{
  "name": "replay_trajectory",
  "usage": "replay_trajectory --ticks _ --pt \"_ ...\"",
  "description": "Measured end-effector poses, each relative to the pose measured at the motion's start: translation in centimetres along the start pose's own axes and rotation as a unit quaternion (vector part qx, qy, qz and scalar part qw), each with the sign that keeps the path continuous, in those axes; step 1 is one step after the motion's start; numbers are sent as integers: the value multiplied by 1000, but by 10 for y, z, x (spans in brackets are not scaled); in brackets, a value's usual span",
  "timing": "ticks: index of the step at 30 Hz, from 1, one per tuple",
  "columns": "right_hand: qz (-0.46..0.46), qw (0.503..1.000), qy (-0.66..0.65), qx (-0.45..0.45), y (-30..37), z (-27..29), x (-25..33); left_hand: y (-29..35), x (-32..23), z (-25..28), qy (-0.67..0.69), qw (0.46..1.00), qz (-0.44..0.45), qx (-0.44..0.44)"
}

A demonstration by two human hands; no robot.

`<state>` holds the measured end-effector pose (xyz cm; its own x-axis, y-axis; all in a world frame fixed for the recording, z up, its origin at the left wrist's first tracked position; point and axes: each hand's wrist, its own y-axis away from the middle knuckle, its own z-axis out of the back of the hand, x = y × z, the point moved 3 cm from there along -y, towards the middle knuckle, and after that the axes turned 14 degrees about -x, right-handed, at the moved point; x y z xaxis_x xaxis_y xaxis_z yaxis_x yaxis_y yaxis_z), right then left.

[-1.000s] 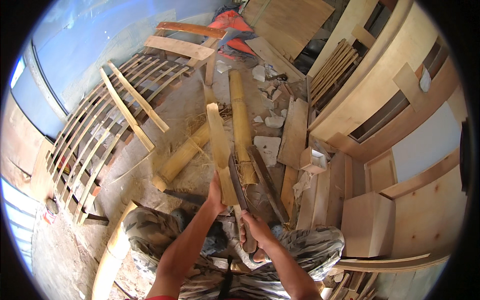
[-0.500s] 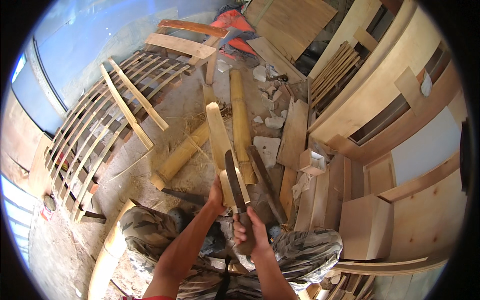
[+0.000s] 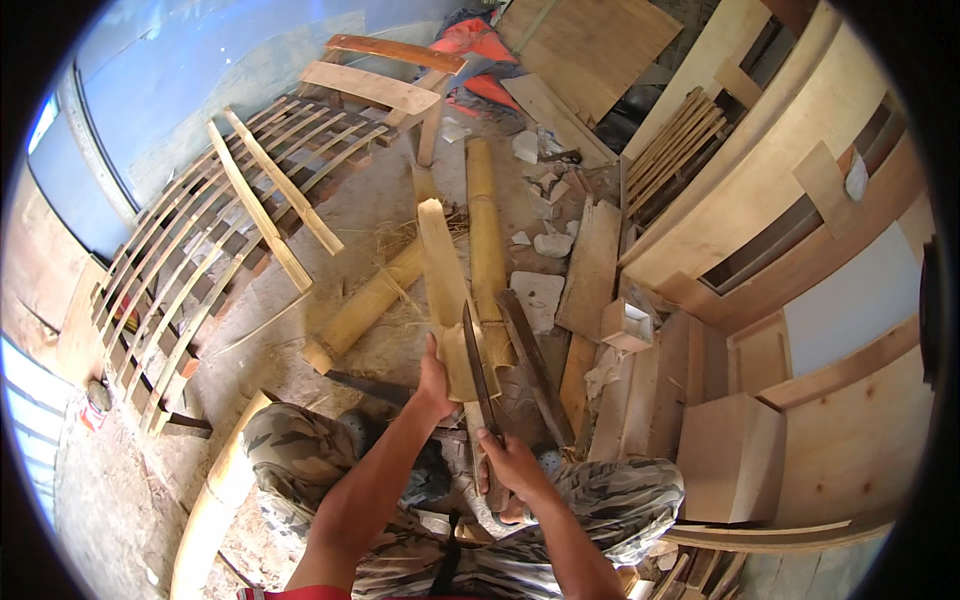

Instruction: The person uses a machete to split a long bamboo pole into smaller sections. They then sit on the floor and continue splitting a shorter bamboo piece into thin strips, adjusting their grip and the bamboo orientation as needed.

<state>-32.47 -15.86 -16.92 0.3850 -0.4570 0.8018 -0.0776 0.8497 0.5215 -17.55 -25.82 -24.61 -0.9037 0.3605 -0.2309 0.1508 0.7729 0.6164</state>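
Note:
A split length of bamboo (image 3: 440, 262) slants away from me in the middle, its pale hollow side partly showing. My left hand (image 3: 433, 385) is closed round its near left edge. My right hand (image 3: 510, 464) grips the handle of a long dark-bladed knife (image 3: 477, 360). The blade lies nearly edge-on along the bamboo's right side, its tip pointing away from me. Whether the edge bites into the bamboo, I cannot tell.
Whole bamboo poles (image 3: 484, 215) lie on the floor beyond my hands. A slatted bamboo frame (image 3: 215, 230) stands at the left. Wooden furniture panels (image 3: 770, 200) line the right, with loose boards (image 3: 588, 270) and rubble nearby. My knees flank the work.
The knife has turned from showing its broad side to nearly edge-on, and it shifted toward the bamboo's right edge. My right wrist has rotated with it. The left hand still grips the bamboo.

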Motion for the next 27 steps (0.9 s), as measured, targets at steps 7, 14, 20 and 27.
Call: replay_trajectory --ticks 7,14,20,27 --pt "-256 798 -510 194 -3 12 -7 -9 5 14 -69 997 -19 -42" --pt "53 966 -244 -68 27 9 39 -7 4 12 -19 998 8 -53" --pt "27 997 -23 -75 -20 2 -10 -7 7 2 -62 996 -13 -58" --pt "-227 892 -378 102 -12 15 7 -17 4 25 -76 995 -25 -59"
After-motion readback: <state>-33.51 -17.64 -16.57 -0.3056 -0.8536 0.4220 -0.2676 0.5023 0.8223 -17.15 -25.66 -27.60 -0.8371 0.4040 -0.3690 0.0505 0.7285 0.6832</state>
